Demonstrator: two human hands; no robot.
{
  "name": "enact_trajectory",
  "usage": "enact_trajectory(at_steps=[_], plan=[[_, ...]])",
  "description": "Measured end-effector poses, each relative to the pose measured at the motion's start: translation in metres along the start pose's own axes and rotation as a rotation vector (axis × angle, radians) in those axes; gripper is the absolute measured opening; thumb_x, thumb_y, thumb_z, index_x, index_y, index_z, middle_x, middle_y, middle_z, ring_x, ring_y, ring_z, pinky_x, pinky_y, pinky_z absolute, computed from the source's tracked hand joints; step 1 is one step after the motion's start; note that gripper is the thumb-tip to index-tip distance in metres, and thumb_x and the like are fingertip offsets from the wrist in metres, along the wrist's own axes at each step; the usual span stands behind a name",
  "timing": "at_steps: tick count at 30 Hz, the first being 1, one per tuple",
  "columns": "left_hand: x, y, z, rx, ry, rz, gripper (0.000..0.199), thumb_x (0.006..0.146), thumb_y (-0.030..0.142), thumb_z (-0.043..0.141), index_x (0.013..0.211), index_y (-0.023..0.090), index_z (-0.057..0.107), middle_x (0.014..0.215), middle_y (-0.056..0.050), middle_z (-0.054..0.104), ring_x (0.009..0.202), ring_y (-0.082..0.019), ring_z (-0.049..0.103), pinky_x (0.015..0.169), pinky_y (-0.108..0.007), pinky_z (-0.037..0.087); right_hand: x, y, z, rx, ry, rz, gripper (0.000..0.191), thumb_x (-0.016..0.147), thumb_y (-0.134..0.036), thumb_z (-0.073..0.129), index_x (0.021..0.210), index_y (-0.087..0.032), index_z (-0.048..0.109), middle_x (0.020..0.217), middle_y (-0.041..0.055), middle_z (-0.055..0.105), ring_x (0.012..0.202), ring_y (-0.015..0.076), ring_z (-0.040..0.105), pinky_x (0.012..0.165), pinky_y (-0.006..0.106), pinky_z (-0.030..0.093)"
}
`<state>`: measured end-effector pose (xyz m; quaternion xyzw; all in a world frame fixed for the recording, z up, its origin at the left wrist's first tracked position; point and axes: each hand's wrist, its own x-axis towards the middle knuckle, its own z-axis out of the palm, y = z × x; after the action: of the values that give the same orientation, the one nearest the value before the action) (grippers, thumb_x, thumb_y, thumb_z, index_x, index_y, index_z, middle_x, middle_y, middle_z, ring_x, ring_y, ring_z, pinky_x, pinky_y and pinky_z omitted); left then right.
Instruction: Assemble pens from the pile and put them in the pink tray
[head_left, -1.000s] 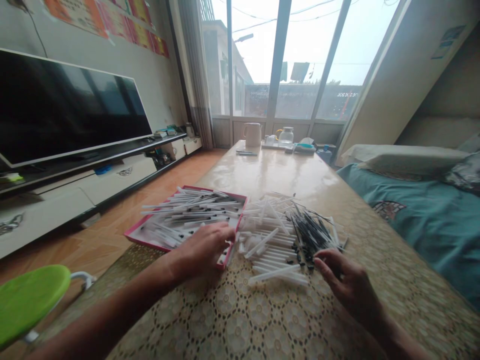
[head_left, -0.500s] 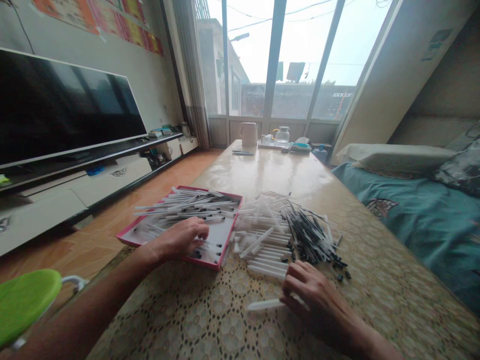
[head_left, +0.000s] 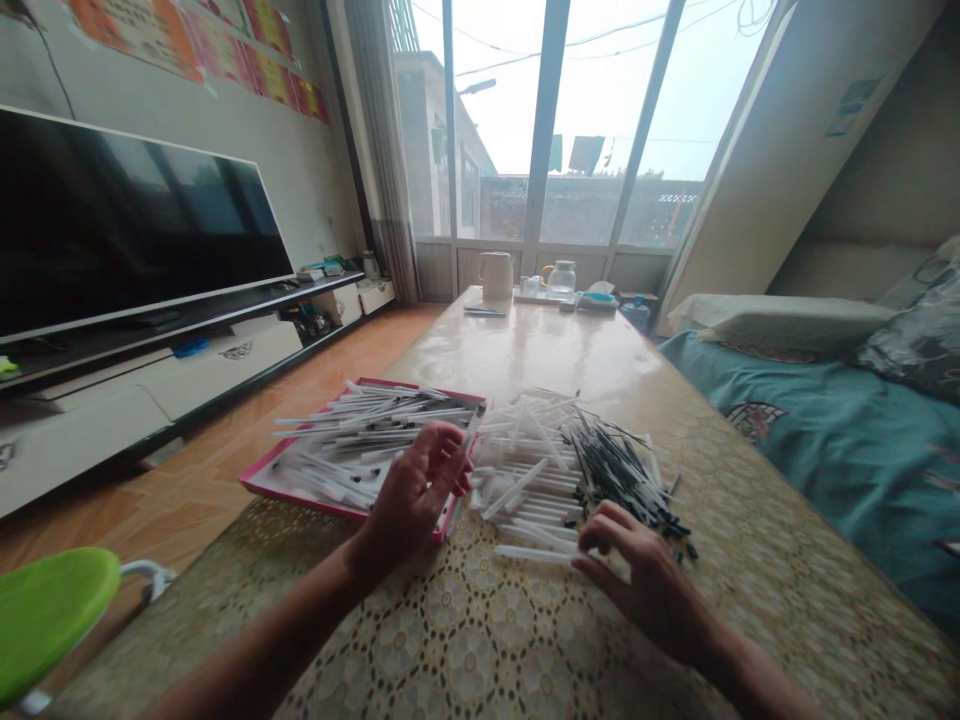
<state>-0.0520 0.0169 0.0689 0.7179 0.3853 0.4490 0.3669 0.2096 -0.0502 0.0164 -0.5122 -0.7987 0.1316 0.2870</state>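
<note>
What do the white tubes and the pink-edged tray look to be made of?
The white tubes look like thin plastic, judging by their smooth, faintly translucent sheen. The pink-edged tray seems to be coated card or plastic, with a smooth surface; its look leaves that open.

**Pink, white, black, lace**

Hot-pink rim on the tray (head_left: 300,503), centre left; white tubes (head_left: 525,480) mid-frame; black refills (head_left: 619,470) just right of them. Along the bottom, tan floral lace cloth (head_left: 465,630). Teal bedspread (head_left: 825,470) at right, lime-green stool seat (head_left: 49,620) lower left, orange-red poster (head_left: 202,60) upper left.
</note>
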Motion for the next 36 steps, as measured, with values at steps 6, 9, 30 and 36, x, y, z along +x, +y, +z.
enact_trajectory(at_steps=[6, 9, 30, 36], plan=[[-0.043, -0.009, 0.061, 0.084, -0.227, 0.043, 0.012, 0.088, 0.024, 0.047, 0.093, 0.021, 0.057, 0.074, -0.004, 0.06, 0.057, -0.014, 0.053, 0.054, -0.025, 0.041, 0.016, 0.011, -0.013, 0.117, 0.189, 0.305, 0.035, 0.089, -0.046, 0.046, 0.075, -0.017, 0.061, 0.064, -0.0001, 0.057, 0.056, 0.0137, 0.052, 0.051, 0.023, 0.04], [-0.049, -0.02, 0.068, 0.18, -0.262, 0.121, 0.013, 0.084, 0.016, 0.048, 0.092, 0.019, 0.059, 0.078, -0.005, 0.062, 0.065, -0.016, 0.055, 0.06, -0.027, 0.041, 0.03, 0.017, -0.019, 0.033, 0.145, 0.393, 0.038, 0.085, -0.048, 0.047, 0.067, -0.017, 0.062, 0.056, -0.0005, 0.057, 0.053, 0.0139, 0.053, 0.048, 0.022, 0.037], [-0.049, -0.036, 0.069, 0.293, -0.302, 0.26, 0.01, 0.085, 0.015, 0.049, 0.09, 0.017, 0.057, 0.081, -0.006, 0.066, 0.075, -0.018, 0.062, 0.067, -0.026, 0.046, -0.001, -0.025, 0.01, -0.252, -0.067, -0.177, 0.015, 0.092, -0.031, 0.048, 0.091, -0.022, 0.06, 0.079, 0.003, 0.061, 0.072, 0.02, 0.057, 0.063, 0.03, 0.039], [-0.045, -0.039, 0.061, 0.381, -0.273, 0.222, 0.016, 0.081, 0.019, 0.06, 0.096, 0.017, 0.057, 0.085, -0.006, 0.064, 0.074, -0.019, 0.06, 0.066, -0.027, 0.046, -0.014, -0.002, 0.014, -0.23, -0.038, -0.08, 0.025, 0.098, -0.027, 0.035, 0.084, -0.02, 0.055, 0.075, 0.0025, 0.059, 0.064, 0.0163, 0.057, 0.057, 0.026, 0.039]])
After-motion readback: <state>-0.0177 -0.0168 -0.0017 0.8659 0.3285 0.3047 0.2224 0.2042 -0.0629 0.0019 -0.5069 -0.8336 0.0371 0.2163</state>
